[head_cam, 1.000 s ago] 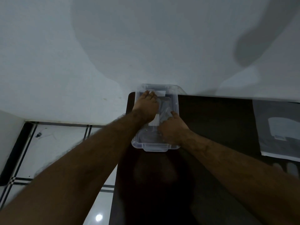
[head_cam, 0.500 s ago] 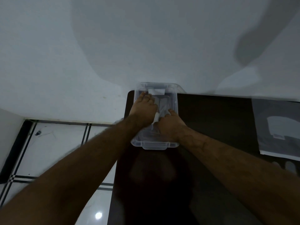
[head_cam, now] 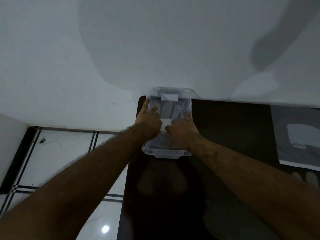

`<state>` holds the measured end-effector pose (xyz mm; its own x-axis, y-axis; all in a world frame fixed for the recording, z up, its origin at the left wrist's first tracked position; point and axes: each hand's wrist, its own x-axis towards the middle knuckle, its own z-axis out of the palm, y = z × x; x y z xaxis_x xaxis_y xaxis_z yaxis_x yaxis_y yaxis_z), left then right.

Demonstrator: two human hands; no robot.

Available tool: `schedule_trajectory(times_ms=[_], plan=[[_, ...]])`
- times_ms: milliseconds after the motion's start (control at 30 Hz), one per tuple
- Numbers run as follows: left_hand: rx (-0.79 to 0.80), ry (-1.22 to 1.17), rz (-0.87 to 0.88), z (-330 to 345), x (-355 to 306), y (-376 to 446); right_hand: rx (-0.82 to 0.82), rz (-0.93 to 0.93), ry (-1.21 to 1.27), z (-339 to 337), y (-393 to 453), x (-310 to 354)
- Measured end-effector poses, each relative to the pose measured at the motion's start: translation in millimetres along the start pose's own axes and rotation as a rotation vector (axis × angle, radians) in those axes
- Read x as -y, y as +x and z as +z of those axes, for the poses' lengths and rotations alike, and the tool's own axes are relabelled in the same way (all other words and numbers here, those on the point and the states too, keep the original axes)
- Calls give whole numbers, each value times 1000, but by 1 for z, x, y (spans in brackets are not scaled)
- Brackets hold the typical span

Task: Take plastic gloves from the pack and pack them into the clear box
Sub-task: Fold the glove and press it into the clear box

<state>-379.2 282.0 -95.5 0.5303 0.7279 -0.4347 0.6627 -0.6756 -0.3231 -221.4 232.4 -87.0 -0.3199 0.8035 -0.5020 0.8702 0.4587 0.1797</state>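
Observation:
The clear box [head_cam: 166, 154] stands at the far left corner of the dark table [head_cam: 230, 129], touching the wall. Inside it lie folded translucent plastic gloves [head_cam: 167, 110] with a white paper strip [head_cam: 164, 123] across them. Both of my hands are down in the box. My left hand [head_cam: 148, 124] has its fingers curled onto the left part of the gloves, and one finger lies along the box's left wall. My right hand [head_cam: 182, 131] presses the right part, with its thumb at the white strip. The near half of the box's contents is hidden under my hands.
The glove pack [head_cam: 298, 135], a flat grey plastic bag with a white patch, lies at the table's right edge. A white wall [head_cam: 155, 49] rises right behind the box. Tiled floor [head_cam: 57, 153] drops off to the left of the table.
My left hand has drawn back from the box's far end toward the middle and curled its fingers. My right hand has shifted toward the right wall. The gloves at the far end now show.

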Motion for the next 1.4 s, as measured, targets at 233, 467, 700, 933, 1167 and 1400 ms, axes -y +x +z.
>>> schedule_trajectory(times_ms=[233,467,700,933,1167,1400], plan=[[-8,10,-18,6,-5,-12,36,34,-2,5,9,-10],[36,-23,100,13,-13,-21,-63,-38,-52,5,8,-18],[-14,-99,72,6,-11,-26,-34,-35,-114,4,3,-19],[135,-119,144,6,-12,-34,28,-139,-45,-7,-15,-6],[33,-128,62,-12,12,-20,67,-108,-20,-7,-11,-5],[124,27,63,-29,21,-19,116,-142,-14,-1,-5,-4]])
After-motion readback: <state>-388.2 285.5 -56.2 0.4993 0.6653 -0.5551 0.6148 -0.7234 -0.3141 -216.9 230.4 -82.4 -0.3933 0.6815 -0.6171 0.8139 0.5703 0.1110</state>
